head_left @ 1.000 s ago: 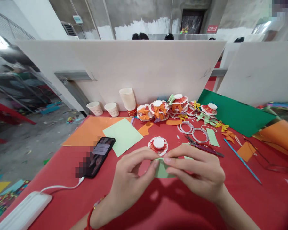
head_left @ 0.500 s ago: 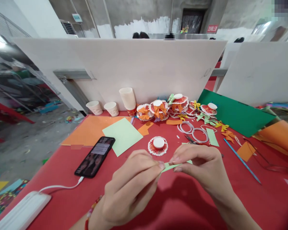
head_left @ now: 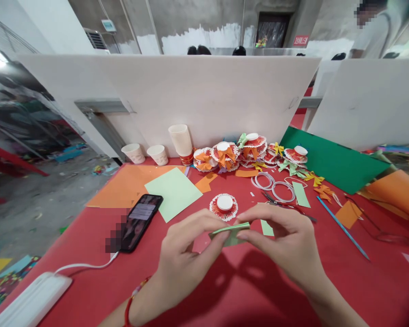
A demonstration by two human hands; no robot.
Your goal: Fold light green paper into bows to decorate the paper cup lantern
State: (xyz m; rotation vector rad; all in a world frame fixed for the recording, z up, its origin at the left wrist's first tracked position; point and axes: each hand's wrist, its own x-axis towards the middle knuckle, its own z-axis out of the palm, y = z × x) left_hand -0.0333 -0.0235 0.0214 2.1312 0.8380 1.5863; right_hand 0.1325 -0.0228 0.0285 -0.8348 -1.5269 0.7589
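Between my two hands, above the red table, is a small folded piece of light green paper (head_left: 236, 237). My left hand (head_left: 191, 254) pinches its left part between thumb and fingers. My right hand (head_left: 279, 240) pinches the right end the same way. Just beyond my fingers sits a cut paper cup flower (head_left: 225, 204), with a white round base on top and a red and white fringe spread on the table. A small light green paper strip (head_left: 267, 228) lies partly behind my right hand. Scissors (head_left: 276, 200) rest beyond that hand.
A phone (head_left: 141, 222) on a cable and a white power bank (head_left: 37, 297) lie left. A large green sheet (head_left: 173, 193) overlaps an orange one (head_left: 122, 179). Paper cups (head_left: 134, 153) and fringed cup pieces (head_left: 225, 156) line the white partition (head_left: 197, 91). A blue pencil (head_left: 343, 229) lies right.
The green paper has turned, so its folded face now shows below its top edge. My left fingers have shifted their pinch, and the green strip behind my right hand shows more.
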